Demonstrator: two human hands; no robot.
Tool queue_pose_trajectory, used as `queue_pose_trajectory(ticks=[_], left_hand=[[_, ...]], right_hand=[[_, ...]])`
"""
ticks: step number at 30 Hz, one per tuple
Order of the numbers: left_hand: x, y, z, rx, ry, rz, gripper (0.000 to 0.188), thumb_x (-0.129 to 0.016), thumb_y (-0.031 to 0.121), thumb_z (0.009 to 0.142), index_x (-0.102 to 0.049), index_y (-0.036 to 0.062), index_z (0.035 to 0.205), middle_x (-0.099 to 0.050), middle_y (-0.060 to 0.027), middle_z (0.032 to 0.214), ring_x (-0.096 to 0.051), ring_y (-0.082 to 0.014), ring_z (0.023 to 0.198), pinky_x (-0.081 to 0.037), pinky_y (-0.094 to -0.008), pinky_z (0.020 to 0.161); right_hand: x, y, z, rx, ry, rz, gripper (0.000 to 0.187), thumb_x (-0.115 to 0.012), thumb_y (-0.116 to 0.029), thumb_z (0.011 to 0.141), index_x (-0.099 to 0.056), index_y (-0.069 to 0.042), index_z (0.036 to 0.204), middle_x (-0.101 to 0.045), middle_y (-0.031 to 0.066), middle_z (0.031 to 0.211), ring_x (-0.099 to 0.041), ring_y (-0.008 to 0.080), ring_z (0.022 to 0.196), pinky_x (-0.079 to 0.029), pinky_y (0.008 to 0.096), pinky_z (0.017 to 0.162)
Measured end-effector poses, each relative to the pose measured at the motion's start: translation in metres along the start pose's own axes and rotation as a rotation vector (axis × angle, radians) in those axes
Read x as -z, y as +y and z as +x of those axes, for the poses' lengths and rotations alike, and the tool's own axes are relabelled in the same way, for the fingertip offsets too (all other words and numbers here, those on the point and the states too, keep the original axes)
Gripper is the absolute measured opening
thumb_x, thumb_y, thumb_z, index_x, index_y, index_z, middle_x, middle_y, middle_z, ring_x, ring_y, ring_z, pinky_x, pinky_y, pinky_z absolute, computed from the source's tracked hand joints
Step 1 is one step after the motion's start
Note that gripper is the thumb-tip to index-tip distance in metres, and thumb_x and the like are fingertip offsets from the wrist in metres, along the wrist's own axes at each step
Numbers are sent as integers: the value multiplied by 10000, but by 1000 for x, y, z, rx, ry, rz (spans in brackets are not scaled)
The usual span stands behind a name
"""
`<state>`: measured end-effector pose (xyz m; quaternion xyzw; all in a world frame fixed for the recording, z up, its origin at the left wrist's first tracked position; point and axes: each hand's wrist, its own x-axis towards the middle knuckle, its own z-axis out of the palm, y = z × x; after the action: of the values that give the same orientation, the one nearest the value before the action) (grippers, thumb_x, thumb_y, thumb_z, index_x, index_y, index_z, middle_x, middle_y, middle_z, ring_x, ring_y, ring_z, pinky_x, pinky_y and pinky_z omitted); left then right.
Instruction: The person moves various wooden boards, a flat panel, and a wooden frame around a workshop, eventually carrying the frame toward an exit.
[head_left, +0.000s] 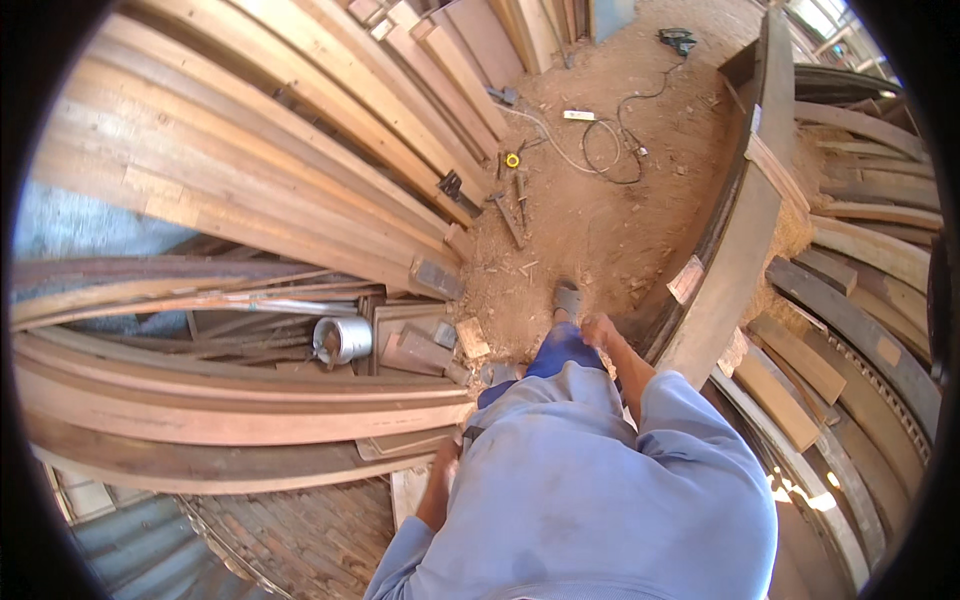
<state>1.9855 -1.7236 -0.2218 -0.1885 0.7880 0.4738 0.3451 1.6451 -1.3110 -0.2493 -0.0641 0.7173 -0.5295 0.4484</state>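
We see our right hand [598,330] hanging empty with fingers loosely curled beside the long grey-brown timber beam [735,240], whose long axis runs away from us up the frame, just to the right of that hand. Our left hand [447,462] hangs low by the stacked reddish wooden planks [250,420], which run crosswise to its left; we cannot tell its finger state. No labels show nearby; a small yellow round tape measure [512,160] lies well ahead on the sawdust floor [590,230].
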Motion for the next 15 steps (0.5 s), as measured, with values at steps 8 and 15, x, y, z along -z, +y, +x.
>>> queue_pose_trajectory(ticks=[8,15], left_hand=[[31,81,69,132,-15,97,214,-585,215,828,-635,13,879,-569,-32,672,-482,-122,558,-404,-300,521],[127,256,210,141,438,-565,121,-519,198,882,-529,79,865,-467,-3,640,-428,-112,520,-365,-273,428]], right_hand=[[79,25,-4,246,249,-892,40,-620,-194,612,-646,-164,607,-632,18,699,-605,213,698,-464,363,565],[211,-63,-36,-39,923,-698,179,-503,-133,799,-604,9,841,-637,204,920,-618,336,835,-479,418,683]])
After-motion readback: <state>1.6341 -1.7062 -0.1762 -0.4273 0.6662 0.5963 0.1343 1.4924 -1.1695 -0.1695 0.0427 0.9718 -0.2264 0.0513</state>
